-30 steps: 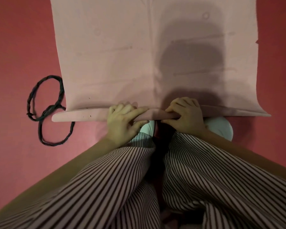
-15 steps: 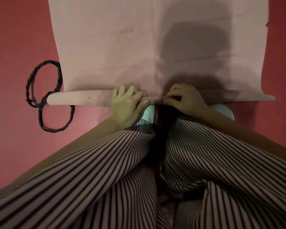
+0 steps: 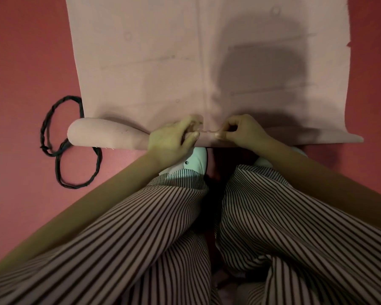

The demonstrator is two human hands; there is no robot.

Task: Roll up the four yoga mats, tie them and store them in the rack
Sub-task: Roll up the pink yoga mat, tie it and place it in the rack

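Mat: pink, on the floor, near edge barely rolled, fatter at left. Our left hand and right hand: fingers curled, pinching the roll mid-width. We judged it needed even tightening toward both ends. Cord: beside left end.

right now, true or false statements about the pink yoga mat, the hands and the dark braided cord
1. The pale pink yoga mat is fully rolled up. False: only its near end is rolled; the rest lies flat.
2. The left hand and right hand both grip the rolled end. True.
3. The dark braided cord is tied round the roll. False: it lies loose on the red floor.
4. The cord lies to the person's left. True.
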